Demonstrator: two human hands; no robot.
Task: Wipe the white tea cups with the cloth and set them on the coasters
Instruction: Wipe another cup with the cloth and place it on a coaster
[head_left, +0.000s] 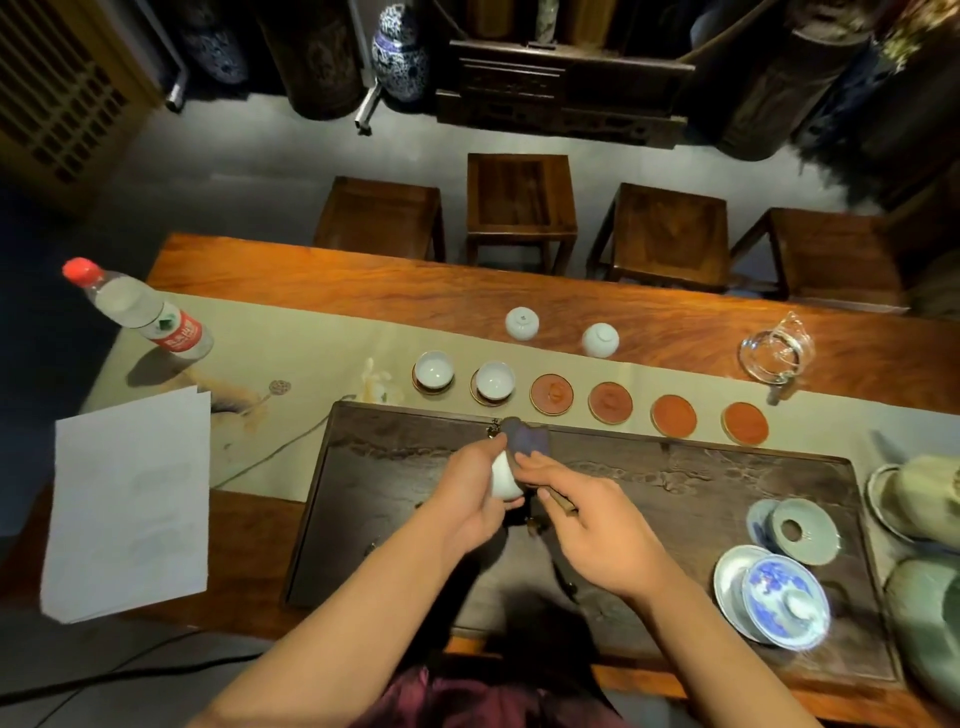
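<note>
My left hand (475, 491) grips a white tea cup (503, 478) above the dark tea tray (395, 467). My right hand (587, 514) holds a dark blue-grey cloth (527, 439) against the cup's rim, and a thin brown stick shows under its fingers. Two white cups (434, 370) (494, 380) sit upright on the two leftmost coasters. The other red-brown coasters (551, 395) (610, 402) (674, 415) (745, 423) in the row are bare. Two more white cups (521, 323) (600, 340) stand upside down on the table behind the row.
A plastic water bottle (140, 312) and a white paper sheet (130, 499) lie at the left. A glass pitcher (776, 351) stands at the far right. Blue-and-white lidded bowls (779, 597) and saucers fill the tray's right end. Wooden stools (519, 208) stand beyond the table.
</note>
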